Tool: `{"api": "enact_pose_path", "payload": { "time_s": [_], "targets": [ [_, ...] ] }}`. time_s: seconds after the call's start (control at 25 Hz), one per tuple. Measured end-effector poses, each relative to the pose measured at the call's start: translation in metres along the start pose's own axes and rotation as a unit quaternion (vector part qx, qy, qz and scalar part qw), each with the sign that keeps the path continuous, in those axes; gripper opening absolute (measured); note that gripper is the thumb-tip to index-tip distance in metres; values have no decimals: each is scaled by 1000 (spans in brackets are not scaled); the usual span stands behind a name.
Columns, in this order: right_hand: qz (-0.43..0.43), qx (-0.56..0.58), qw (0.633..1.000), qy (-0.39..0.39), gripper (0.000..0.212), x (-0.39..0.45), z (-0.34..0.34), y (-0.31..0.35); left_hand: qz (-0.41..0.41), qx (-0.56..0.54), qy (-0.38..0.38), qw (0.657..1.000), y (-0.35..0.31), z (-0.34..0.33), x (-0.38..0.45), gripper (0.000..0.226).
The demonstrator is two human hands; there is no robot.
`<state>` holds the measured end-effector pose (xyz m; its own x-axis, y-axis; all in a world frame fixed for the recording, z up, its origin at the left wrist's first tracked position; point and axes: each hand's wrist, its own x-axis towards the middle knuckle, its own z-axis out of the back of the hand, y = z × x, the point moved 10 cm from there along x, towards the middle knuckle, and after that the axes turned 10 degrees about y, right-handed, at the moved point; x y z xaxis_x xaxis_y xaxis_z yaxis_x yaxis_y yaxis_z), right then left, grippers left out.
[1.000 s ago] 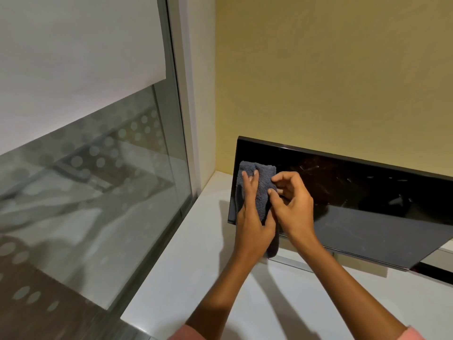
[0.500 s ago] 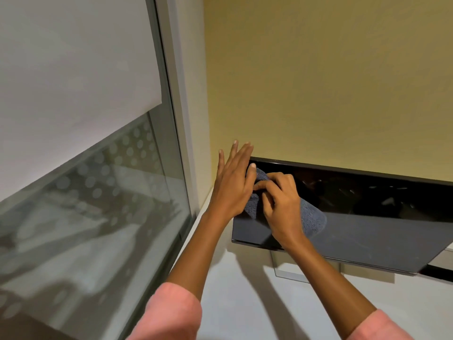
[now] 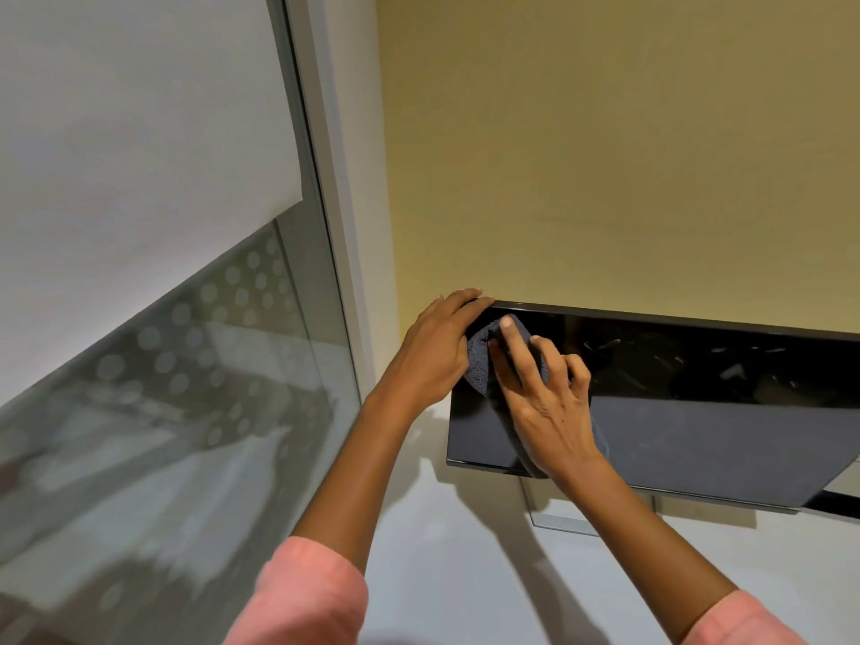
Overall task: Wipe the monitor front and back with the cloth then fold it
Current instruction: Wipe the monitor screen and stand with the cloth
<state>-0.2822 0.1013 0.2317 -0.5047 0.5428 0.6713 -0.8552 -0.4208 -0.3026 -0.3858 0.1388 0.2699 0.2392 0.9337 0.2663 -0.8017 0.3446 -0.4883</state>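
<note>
My left hand [image 3: 433, 351] grips the top corner of the monitor [image 3: 698, 412] while my right hand [image 3: 549, 407] presses the cloth [image 3: 477, 365] on its screen, fingers uncurled; pushing too hard could tip it backward.
</note>
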Motion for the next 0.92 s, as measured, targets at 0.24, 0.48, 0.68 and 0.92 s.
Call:
{"api": "enact_pose_path", "payload": {
  "time_s": [0.24,0.48,0.68,0.92],
  "targets": [
    [22,22,997,64,56,-29,-41,19,6,-22,10,1000,1,-2,-7,52],
    [33,32,986,160,68,-20,-64,42,41,-38,34,998,5,-7,-7,49],
    [41,-12,991,127,67,-3,-56,41,40,-53,32,997,4,-4,-8,49],
    [-44,14,993,106,70,-7,-44,10,37,-67,29,997,8,-6,-9,49]
  ]
}}
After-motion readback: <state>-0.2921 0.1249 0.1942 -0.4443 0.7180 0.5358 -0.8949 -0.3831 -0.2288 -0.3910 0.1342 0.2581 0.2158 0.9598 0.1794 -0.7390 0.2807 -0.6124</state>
